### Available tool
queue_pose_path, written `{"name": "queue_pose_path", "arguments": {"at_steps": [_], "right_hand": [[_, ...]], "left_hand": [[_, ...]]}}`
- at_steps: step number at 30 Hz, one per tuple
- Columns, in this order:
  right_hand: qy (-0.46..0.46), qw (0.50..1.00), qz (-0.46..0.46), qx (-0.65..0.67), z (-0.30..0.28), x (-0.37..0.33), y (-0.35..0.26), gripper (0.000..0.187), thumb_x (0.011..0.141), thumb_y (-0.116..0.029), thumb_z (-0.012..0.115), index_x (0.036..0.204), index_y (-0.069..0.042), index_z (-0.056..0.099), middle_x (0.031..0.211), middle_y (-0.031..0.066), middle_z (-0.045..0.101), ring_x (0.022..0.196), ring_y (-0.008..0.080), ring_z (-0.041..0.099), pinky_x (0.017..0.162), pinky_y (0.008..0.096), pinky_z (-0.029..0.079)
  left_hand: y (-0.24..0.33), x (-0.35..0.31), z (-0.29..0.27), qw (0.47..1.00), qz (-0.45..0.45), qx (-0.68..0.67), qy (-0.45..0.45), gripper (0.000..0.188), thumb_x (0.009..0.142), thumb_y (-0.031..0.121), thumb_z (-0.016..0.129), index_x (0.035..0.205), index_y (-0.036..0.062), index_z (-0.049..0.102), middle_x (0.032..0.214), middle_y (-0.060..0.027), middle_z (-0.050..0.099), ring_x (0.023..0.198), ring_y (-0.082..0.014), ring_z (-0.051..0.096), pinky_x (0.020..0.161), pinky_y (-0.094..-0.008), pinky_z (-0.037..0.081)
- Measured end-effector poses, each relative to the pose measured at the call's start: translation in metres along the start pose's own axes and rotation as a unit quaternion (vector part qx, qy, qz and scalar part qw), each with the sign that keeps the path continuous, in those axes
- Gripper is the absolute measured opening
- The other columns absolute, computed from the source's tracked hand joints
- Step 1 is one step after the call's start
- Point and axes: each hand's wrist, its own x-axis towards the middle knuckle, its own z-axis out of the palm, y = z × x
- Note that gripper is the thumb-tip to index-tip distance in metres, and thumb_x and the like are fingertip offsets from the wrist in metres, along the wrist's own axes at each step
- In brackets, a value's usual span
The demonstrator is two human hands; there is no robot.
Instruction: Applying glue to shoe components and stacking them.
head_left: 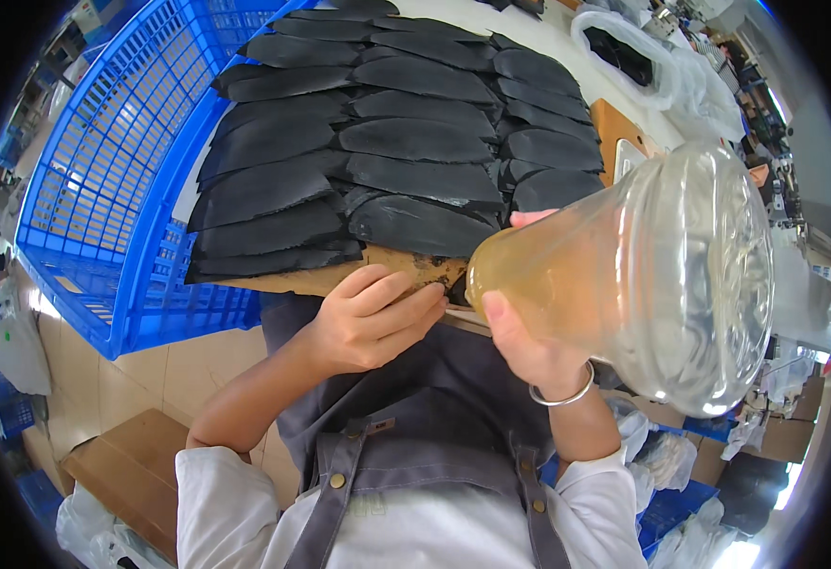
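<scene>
By the board (306, 276), apparently positioning a cup (629, 275) gripped by the right hand (534, 346), with left hand (375, 319) curled, hold unclear, next needing steadiness.

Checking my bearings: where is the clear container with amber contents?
In the head view, the clear container is right of centre, in the right hand, its narrow end near the black pieces.

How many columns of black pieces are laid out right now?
3: a left column beside the blue basket, a middle column, and a right column. The clear container in the right hand may hide the right column's near end.
</scene>
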Motion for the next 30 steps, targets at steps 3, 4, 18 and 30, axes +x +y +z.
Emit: {"name": "queue_pose_path", "arguments": {"at_steps": [3, 4, 18, 30], "right_hand": [[0.042, 0.998, 0.052, -0.018, -0.006, -0.004, -0.003, 0.067, 0.074, -0.010, 0.071, 0.128, 0.003, 0.033, 0.112, 0.0193, 0.051, 0.102, 0.0255, 0.052, 0.088, 0.0363, 0.045], [0.028, 0.997, -0.038, -0.054, -0.012, -0.005, 0.007, 0.074, 0.074, -0.006, 0.070, 0.134, 0.002, 0.028, 0.115, 0.0197, 0.051, 0.104, 0.0265, 0.052, 0.090, 0.0368, 0.044], [0.161, 0.981, -0.081, 0.068, -0.025, -0.013, -0.011, 0.090, 0.072, -0.018, 0.073, 0.139, -0.001, 0.015, 0.107, 0.0211, 0.053, 0.093, 0.0277, 0.056, 0.084, 0.0373, 0.047], [0.064, 0.953, -0.024, -0.297, -0.087, -0.056, 0.024, 0.074, 0.074, -0.007, 0.069, 0.135, 0.000, 0.027, 0.114, 0.0183, 0.053, 0.102, 0.0251, 0.055, 0.088, 0.0354, 0.047]], "left_hand": [[0.002, 0.000, 0.004, 1.000, -0.012, 0.009, 0.012, 0.018, 0.061, 0.005, 0.070, 0.079, 0.0060, 0.067, 0.097, -0.0025, 0.063, 0.081, -0.0163, 0.055, 0.066, -0.0285, 0.047], [0.002, 0.000, 0.004, 1.000, -0.014, 0.007, 0.013, 0.018, 0.061, 0.006, 0.070, 0.078, 0.0060, 0.067, 0.097, -0.0026, 0.063, 0.080, -0.0164, 0.055, 0.066, -0.0286, 0.047], [0.004, 0.001, 0.001, 1.000, -0.023, 0.000, 0.001, 0.024, 0.058, 0.007, 0.070, 0.082, 0.0054, 0.067, 0.095, -0.0032, 0.064, 0.082, -0.0194, 0.058, 0.066, -0.0313, 0.047], [0.007, 0.010, -0.007, 0.999, -0.034, 0.014, -0.038, 0.023, 0.061, 0.006, 0.071, 0.084, 0.0053, 0.065, 0.093, -0.0036, 0.064, 0.081, -0.0192, 0.058, 0.066, -0.0311, 0.045]]}}
